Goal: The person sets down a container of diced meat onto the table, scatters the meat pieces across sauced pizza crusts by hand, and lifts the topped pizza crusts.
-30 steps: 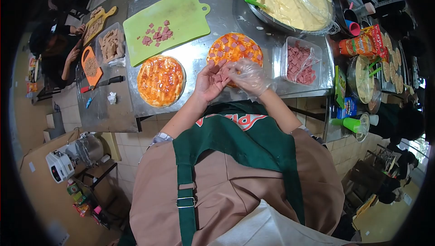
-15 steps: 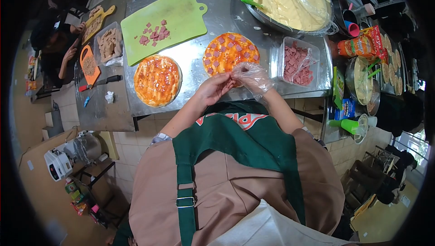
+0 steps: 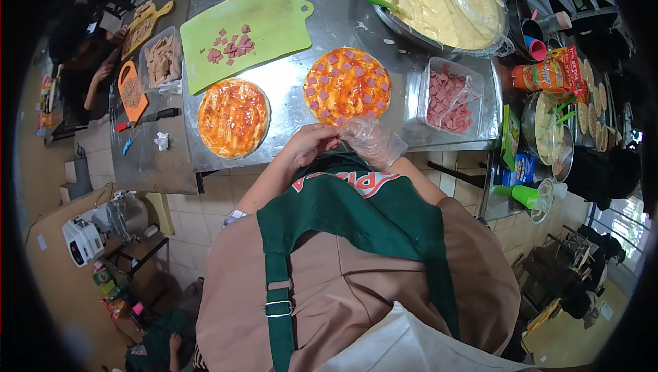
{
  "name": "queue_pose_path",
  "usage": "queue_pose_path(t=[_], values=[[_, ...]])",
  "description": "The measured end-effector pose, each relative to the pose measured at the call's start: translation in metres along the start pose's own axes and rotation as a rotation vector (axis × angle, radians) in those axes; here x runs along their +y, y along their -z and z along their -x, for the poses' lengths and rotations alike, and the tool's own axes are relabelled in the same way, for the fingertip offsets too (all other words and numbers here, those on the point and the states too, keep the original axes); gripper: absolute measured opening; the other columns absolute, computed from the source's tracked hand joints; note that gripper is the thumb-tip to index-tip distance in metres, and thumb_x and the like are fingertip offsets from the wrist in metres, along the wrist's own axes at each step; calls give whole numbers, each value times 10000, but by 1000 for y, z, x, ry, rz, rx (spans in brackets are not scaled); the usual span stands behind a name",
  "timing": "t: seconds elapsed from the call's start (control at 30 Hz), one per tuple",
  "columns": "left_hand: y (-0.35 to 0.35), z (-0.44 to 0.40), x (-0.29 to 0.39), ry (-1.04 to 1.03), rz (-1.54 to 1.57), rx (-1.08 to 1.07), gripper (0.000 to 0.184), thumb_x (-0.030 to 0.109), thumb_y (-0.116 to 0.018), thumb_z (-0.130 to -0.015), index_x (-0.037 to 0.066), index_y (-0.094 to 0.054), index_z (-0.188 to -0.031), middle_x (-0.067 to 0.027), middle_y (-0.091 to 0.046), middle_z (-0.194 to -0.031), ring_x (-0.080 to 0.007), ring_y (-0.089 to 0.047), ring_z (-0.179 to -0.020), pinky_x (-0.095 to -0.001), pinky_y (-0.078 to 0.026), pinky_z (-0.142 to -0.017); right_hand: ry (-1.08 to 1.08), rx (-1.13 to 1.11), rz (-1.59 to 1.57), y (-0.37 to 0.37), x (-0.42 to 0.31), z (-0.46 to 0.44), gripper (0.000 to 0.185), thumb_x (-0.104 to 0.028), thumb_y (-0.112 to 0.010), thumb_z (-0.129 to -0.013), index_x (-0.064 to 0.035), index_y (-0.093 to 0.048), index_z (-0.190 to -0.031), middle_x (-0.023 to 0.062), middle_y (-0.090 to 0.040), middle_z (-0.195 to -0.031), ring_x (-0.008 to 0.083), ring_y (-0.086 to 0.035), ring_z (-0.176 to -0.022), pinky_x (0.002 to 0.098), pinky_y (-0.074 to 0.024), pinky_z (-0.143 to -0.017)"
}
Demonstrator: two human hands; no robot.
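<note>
My left hand [image 3: 308, 144], bare, is closed with its fingertips pinching the tip of the clear plastic glove [image 3: 356, 131] on my other hand. My right hand [image 3: 378, 144] is inside that loose glove, pointing left, and the crinkled plastic hides how its fingers are bent. Both hands meet at the table's front edge, above the green apron [image 3: 274, 225]. Just beyond them lies a round pizza [image 3: 347, 88] with red-orange sauce and pink meat squares. To its left sits a second pizza [image 3: 233, 118] with sauce and pale streaks only.
A green cutting board [image 3: 264, 22] holds diced pink meat. More meat fills a clear plastic container [image 3: 456, 98] at the right. A large bowl [image 3: 439, 2] of pale yellow cream stands behind. A knife [image 3: 154, 118] lies left, near another person's hands [image 3: 106, 64].
My hands, still together, have drawn slightly down and left, away from the topped pizza, uncovering its front edge. The view has shifted a little.
</note>
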State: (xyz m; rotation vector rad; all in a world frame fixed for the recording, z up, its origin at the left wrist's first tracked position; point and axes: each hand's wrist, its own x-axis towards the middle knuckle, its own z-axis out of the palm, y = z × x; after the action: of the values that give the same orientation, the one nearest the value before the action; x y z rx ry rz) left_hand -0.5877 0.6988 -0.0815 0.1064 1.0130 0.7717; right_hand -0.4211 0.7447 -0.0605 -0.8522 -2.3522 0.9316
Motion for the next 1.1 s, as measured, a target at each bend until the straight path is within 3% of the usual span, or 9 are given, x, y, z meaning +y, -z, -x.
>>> queue_pose_path(t=[0.13,0.2,0.37,0.43,0.57,0.67,0.87,0.93,1.1], values=[[1,4,0,-24,50,-32,148,139,-515,-795,2,-538,-846,-30,-560,-766,-84,-521,-686,-182,-429,-658,-123,-64,-174,10,9,-8,164,-212,-489,-752,-71,-553,-698,106,-527,-681,258,-525,-680,342,-417,-631],[2,5,2,-46,86,-27,150,141,-504,-802,5,-534,-858,-23,-558,-769,-76,-520,-686,-174,-429,-659,-405,19,-37,12,23,-12,189,-245,-489,-744,-80,-560,-687,110,-522,-694,275,-526,-670,361,-417,-630],[6,5,6,-112,119,57,163,160,-479,-820,17,-530,-879,-7,-556,-781,-62,-518,-691,-163,-428,-662,-442,9,188,4,48,-22,198,-261,-476,-745,-103,-578,-682,131,-523,-719,269,-528,-721,366,-415,-655],[5,4,7,-107,142,77,168,147,-482,-819,0,-532,-881,-26,-565,-791,-59,-515,-661,-162,-436,-631,-221,-78,441,-8,60,-24,164,-236,-543,-712,-73,-565,-714,102,-537,-705,277,-521,-700,368,-413,-644],[-2,6,12,-109,179,76,161,142,-493,-816,-3,-532,-874,-49,-575,-806,-61,-524,-644,-161,-448,-611,-179,8,503,5,28,-36,153,-230,-542,-718,-78,-557,-715,109,-530,-684,282,-511,-677,377,-412,-620],[2,-1,10,-116,176,100,151,143,-504,-810,8,-531,-872,-49,-578,-803,-68,-537,-660,-162,-451,-620,-205,-77,321,3,12,-37,192,-253,-489,-743,-84,-566,-794,94,-549,-749,251,-532,-738,355,-426,-638],[7,-4,13,-102,219,62,147,132,-508,-803,8,-526,-881,-51,-583,-797,-89,-554,-681,-171,-459,-637,-576,-118,-414,-14,19,-38,267,-331,-544,-713,-93,-598,-820,95,-598,-759,242,-568,-718,320,-433,-645],[18,-6,15,-116,313,49,152,114,-499,-802,2,-516,-903,-60,-582,-804,-104,-560,-704,-185,-465,-658,-566,22,-216,-9,20,-43,240,-319,-544,-713,-98,-611,-778,92,-599,-738,240,-571,-697,329,-432,-635],[33,6,27,-204,582,30,224,34,-460,-787,-19,-451,-1005,-100,-560,-886,-162,-565,-791,-251,-470,-739,-635,-76,79,2,27,-56,242,-309,-592,-705,-92,-608,-811,74,-606,-765,202,-578,-704,299,-436,-630]])
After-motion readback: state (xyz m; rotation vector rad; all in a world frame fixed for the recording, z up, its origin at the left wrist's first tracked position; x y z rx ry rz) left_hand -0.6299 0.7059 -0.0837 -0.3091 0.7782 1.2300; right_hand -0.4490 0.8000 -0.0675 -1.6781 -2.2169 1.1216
